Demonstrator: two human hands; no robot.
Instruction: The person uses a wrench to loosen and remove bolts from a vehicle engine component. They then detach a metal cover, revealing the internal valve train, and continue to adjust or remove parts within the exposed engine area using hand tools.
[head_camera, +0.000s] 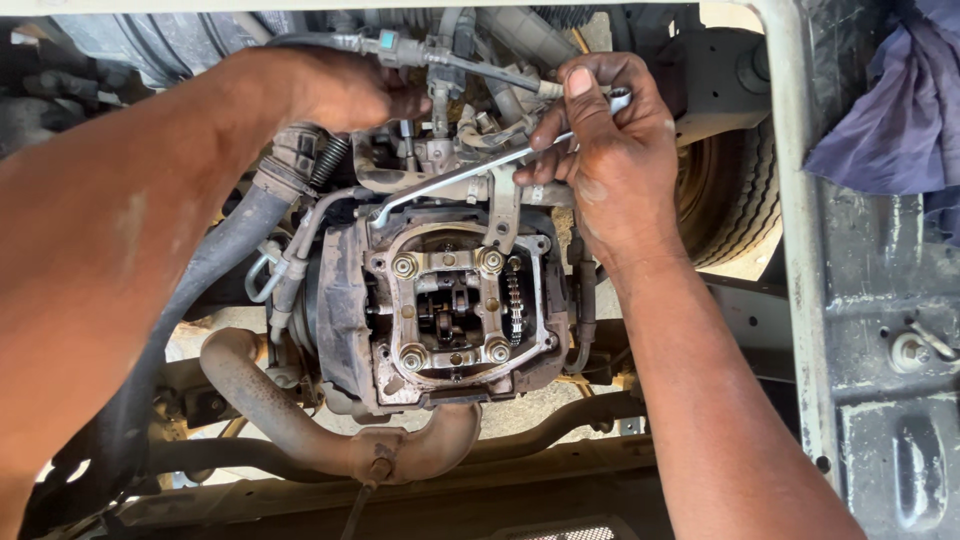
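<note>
While the right hand (610, 150) closes its grip on a wrench (470, 172) above the open engine head (455, 305), the left hand (350, 92) clasps engine parts, its grip hidden.

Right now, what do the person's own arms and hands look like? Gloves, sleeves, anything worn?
Both arms are bare as far as the frame shows: no sleeves, no gloves, no watch or rings visible. The left hand and right hand look smudged with grime, darkest around the fingers. A paler dusty streak runs along the left forearm.

I see a rusty exhaust pipe (270, 400) low left, a tyre (735, 190) at right, and a blue cloth (890, 110) top right.
</note>
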